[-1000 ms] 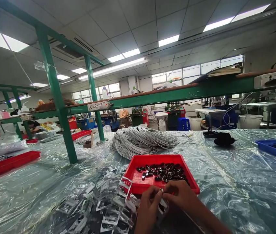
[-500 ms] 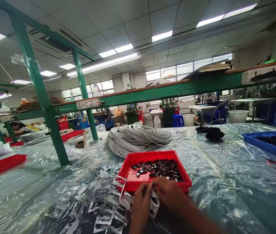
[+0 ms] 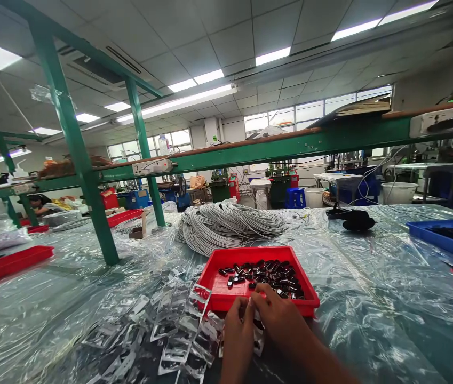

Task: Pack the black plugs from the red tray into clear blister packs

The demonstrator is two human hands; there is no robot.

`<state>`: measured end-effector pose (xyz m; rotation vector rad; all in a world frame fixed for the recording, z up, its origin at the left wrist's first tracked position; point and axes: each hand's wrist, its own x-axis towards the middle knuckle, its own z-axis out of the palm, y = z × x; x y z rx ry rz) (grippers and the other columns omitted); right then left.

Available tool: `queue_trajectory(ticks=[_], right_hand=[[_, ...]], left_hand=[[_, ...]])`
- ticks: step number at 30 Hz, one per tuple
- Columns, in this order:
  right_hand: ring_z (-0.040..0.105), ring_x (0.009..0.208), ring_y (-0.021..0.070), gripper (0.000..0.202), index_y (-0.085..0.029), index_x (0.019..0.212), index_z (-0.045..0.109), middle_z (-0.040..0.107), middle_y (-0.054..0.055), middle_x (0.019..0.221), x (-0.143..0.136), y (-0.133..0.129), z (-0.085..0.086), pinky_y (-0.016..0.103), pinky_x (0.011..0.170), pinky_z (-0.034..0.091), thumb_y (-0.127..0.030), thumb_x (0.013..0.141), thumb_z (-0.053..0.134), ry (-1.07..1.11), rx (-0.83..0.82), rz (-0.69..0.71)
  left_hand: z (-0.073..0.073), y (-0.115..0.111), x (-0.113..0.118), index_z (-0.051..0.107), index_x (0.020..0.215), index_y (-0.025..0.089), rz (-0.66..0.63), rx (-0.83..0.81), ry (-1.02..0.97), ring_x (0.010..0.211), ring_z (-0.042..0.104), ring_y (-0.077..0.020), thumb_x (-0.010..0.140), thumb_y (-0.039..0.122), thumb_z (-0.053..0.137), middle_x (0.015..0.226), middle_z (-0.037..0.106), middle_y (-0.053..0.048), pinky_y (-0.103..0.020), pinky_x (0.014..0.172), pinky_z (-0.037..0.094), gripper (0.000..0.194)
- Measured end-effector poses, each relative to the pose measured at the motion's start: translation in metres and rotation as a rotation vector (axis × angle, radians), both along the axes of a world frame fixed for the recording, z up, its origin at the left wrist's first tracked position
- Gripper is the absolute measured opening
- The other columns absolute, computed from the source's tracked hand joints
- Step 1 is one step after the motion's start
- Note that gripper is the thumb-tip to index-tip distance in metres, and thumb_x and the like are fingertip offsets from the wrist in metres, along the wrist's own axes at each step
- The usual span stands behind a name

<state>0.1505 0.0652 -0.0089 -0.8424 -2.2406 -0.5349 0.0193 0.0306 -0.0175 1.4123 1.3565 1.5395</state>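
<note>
Close together at the near edge of the red tray (image 3: 218, 305), both my hands pinch at the top of a small clear plastic bag (image 3: 258, 344). My left hand (image 3: 239, 328) has thumb and forefinger pressed together. My right hand (image 3: 276, 314) meets it with bent fingers, fingertips touching or nearly so. Most of the bag is hidden behind the hands, and its contents cannot be made out. Inside the tray lie many small black pieces with shiny metal parts (image 3: 268, 273). To the left of my hands spreads a pile of small clear packets (image 3: 178, 330).
Behind the tray lies a big coil of grey cable (image 3: 226, 226). A blue tray (image 3: 430, 234) with dark items stands at right, a black object (image 3: 358, 221) farther back. Green posts (image 3: 98, 218) and a shelf beam (image 3: 226, 157) cross the plastic-covered table. Another red tray (image 3: 14, 266) is at left.
The view has shifted slightly, so the scene sits a little farther right. My hands stay together at the bag, which is more covered by them now.
</note>
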Motion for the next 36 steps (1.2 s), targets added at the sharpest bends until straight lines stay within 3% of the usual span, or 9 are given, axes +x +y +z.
queue_trajectory(ticks=[6, 15, 18, 25, 28, 31, 36], right_hand=[[0.068, 0.088, 0.0258, 0.029, -0.012, 0.109, 0.059, 0.063, 0.017, 0.113, -0.004, -0.002, 0.000, 0.027, 0.061, 0.056, 0.000, 0.084, 0.053, -0.035, 0.017, -0.042], [0.068, 0.091, 0.0262, 0.029, -0.010, 0.111, 0.063, 0.060, 0.017, 0.122, -0.006, -0.010, 0.012, 0.028, 0.065, 0.055, 0.000, 0.087, 0.052, -0.080, -0.228, -0.197], [0.067, 0.093, 0.0253, 0.026, -0.013, 0.109, 0.064, 0.060, 0.016, 0.121, -0.006, -0.013, 0.016, 0.027, 0.066, 0.053, -0.002, 0.089, 0.051, -0.072, -0.294, -0.178], [0.065, 0.075, 0.0165, 0.018, -0.020, 0.101, 0.064, 0.059, 0.006, 0.107, -0.003, -0.012, 0.022, 0.024, 0.065, 0.049, -0.018, 0.099, 0.047, 0.104, -0.475, -0.076], [0.065, 0.080, 0.0172, 0.014, -0.019, 0.103, 0.064, 0.061, 0.006, 0.104, -0.002, -0.006, 0.018, 0.024, 0.068, 0.050, -0.015, 0.097, 0.051, 0.104, -0.444, -0.068], [0.064, 0.084, 0.0216, 0.017, -0.015, 0.103, 0.063, 0.064, 0.007, 0.099, -0.005, -0.001, 0.008, 0.026, 0.060, 0.049, -0.005, 0.090, 0.057, -0.076, -0.295, -0.089], [0.064, 0.074, 0.0228, 0.019, -0.014, 0.092, 0.062, 0.066, 0.006, 0.087, -0.010, -0.001, -0.001, 0.027, 0.049, 0.043, 0.002, 0.081, 0.059, -0.209, -0.206, -0.159]], left_hand=[[-0.007, 0.005, 0.001, 0.058, 0.076, 0.018, 0.046, -0.003, -0.020, 0.069, 0.057, -0.0199, 0.082, 0.067, 0.052, 0.069, 0.060, -0.002, -0.028, 0.066, 0.043, 0.050], [0.005, -0.003, 0.007, 0.054, 0.074, 0.020, 0.075, -0.007, 0.062, 0.065, 0.056, -0.0195, 0.081, 0.069, 0.048, 0.068, 0.060, -0.002, -0.029, 0.063, 0.043, 0.051], [0.005, -0.003, 0.006, 0.055, 0.075, 0.020, 0.082, 0.008, 0.114, 0.065, 0.058, -0.0204, 0.082, 0.069, 0.048, 0.067, 0.062, -0.003, -0.029, 0.063, 0.044, 0.050], [0.002, -0.001, 0.002, 0.057, 0.076, 0.021, 0.087, 0.026, 0.120, 0.068, 0.060, -0.0216, 0.079, 0.071, 0.052, 0.074, 0.066, -0.004, -0.030, 0.066, 0.045, 0.050], [-0.001, 0.001, 0.001, 0.057, 0.074, 0.021, 0.059, 0.026, 0.132, 0.067, 0.060, -0.0216, 0.079, 0.071, 0.053, 0.072, 0.065, -0.004, -0.029, 0.065, 0.045, 0.050], [-0.003, 0.002, 0.001, 0.057, 0.072, 0.021, 0.057, 0.013, 0.150, 0.064, 0.059, -0.0214, 0.077, 0.074, 0.052, 0.067, 0.063, -0.003, -0.029, 0.063, 0.045, 0.053], [-0.006, 0.002, 0.001, 0.056, 0.071, 0.022, 0.052, 0.012, 0.178, 0.063, 0.057, -0.0206, 0.080, 0.071, 0.051, 0.066, 0.062, -0.002, -0.029, 0.062, 0.042, 0.050]])
